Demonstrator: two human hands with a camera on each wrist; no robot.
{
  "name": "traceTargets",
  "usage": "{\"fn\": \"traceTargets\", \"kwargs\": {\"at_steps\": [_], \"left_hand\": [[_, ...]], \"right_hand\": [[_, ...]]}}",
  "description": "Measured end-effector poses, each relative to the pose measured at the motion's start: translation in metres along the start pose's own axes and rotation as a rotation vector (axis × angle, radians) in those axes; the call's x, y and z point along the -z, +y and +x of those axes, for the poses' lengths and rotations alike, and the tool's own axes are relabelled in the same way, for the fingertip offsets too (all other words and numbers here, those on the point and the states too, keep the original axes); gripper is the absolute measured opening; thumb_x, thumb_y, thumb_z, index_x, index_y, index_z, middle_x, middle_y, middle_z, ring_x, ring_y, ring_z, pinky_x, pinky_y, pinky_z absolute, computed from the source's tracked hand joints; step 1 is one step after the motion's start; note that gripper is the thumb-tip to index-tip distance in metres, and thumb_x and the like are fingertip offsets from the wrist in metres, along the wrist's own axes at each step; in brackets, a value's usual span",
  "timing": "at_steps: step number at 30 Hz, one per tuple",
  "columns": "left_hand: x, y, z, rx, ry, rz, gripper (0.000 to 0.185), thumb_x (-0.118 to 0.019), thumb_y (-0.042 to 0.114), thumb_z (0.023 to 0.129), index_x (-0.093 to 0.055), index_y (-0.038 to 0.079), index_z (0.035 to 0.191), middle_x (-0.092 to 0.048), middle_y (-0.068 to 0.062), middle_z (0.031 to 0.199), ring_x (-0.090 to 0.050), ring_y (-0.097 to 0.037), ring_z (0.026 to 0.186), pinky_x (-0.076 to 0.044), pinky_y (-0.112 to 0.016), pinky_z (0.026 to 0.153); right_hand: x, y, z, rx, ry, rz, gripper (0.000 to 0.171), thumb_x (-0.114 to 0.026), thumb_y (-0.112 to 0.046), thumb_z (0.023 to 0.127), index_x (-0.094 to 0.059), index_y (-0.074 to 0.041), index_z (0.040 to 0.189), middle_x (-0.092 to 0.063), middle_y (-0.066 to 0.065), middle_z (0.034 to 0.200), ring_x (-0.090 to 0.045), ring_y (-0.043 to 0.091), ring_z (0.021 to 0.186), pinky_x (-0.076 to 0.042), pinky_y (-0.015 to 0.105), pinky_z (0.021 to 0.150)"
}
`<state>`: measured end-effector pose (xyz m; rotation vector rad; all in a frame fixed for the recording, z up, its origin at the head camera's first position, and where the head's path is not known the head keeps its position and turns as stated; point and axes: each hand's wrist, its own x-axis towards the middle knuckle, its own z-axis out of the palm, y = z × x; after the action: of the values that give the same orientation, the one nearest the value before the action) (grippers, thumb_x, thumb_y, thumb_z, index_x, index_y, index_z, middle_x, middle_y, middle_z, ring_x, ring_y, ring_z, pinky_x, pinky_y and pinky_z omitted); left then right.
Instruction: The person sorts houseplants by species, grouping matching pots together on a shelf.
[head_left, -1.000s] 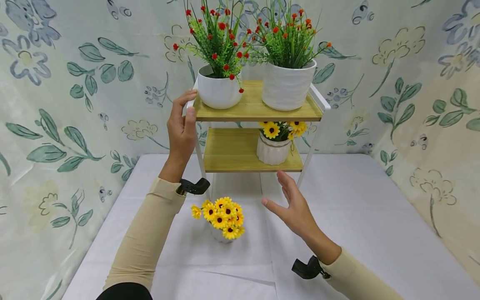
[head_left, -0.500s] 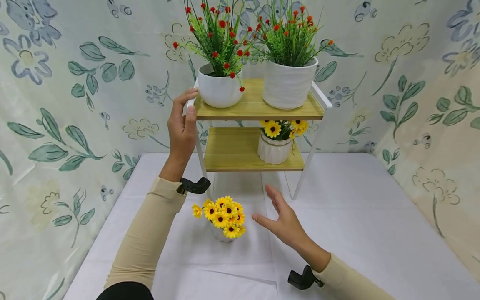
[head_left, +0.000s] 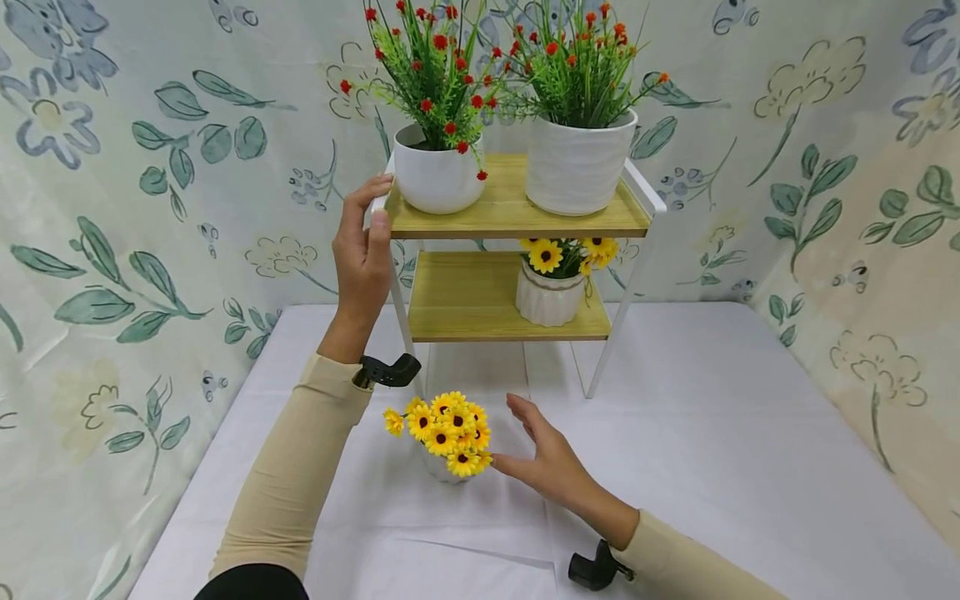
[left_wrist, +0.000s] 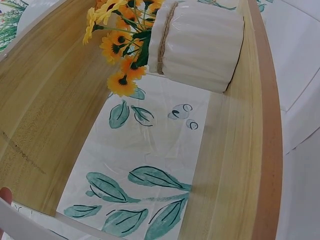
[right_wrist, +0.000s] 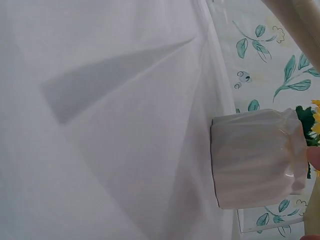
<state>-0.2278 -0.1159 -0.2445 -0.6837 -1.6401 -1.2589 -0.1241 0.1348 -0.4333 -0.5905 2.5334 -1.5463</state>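
1. Count: 2 hands, 1 shelf rack with 2 wooden boards, and 4 potted flower bunches (2 with red blooms, 2 with yellow).
2. The right hand point(head_left: 546, 461) is spread, fingers straight and slightly apart, thumb out to its left. It reaches in just beside the yellow flower pot point(head_left: 444, 435) on the white tablecloth point(head_left: 720, 433). The fingertips lie right at the edge of the blooms; I cannot tell whether they actually touch them.
3. In the right wrist view this pot's ribbed white body point(right_wrist: 257, 157) stands on the cloth, with a fingertip showing at the frame edge next to its rim.
4. The left hand point(head_left: 362, 254) grips the upper corner of the rack point(head_left: 400, 308), above and beyond the right hand. Its fingers curl over the white frame and the thumb presses on the front edge of the top board point(head_left: 510, 218).
5. On the top board, just right of the left hand, stand 2 white pots: a smooth round pot point(head_left: 437, 177) and a taller ribbed pot point(head_left: 575, 169). Each holds green sprigs with red blooms.
6. On the lower board point(head_left: 465, 302), below the left hand and beyond the right hand, stands 1 small ribbed pot point(head_left: 550, 297) of yellow flowers, twine around its neck.
7. Floral curtain point(head_left: 150, 183) hangs behind and to both sides.
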Motion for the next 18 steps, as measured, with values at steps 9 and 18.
{"fn": "traceTargets", "kwargs": {"at_steps": [9,18], "left_hand": [[-0.001,0.001,0.001,-0.007,0.002,-0.001,0.035,-0.038,0.004,0.093,-0.048,-0.016,0.119,-0.052,-0.029,0.13,-0.046,-0.036,0.129,-0.035,-0.038,0.11],[-0.001,0.0,0.0,0.007,0.014,-0.018,0.036,-0.038,0.006,0.092,-0.049,-0.016,0.118,-0.053,-0.029,0.13,-0.047,-0.033,0.129,-0.035,-0.038,0.11]], "right_hand": [[-0.013,0.004,0.002,-0.02,-0.085,0.01,0.089,-0.08,-0.037,0.075,-0.034,-0.015,0.147,-0.036,0.01,0.152,-0.035,0.022,0.139,-0.03,0.041,0.112],[-0.027,0.005,0.009,0.001,-0.127,0.046,0.087,-0.083,-0.032,0.073,-0.037,-0.02,0.145,-0.043,-0.002,0.147,-0.04,0.02,0.135,-0.033,0.042,0.111]]}}
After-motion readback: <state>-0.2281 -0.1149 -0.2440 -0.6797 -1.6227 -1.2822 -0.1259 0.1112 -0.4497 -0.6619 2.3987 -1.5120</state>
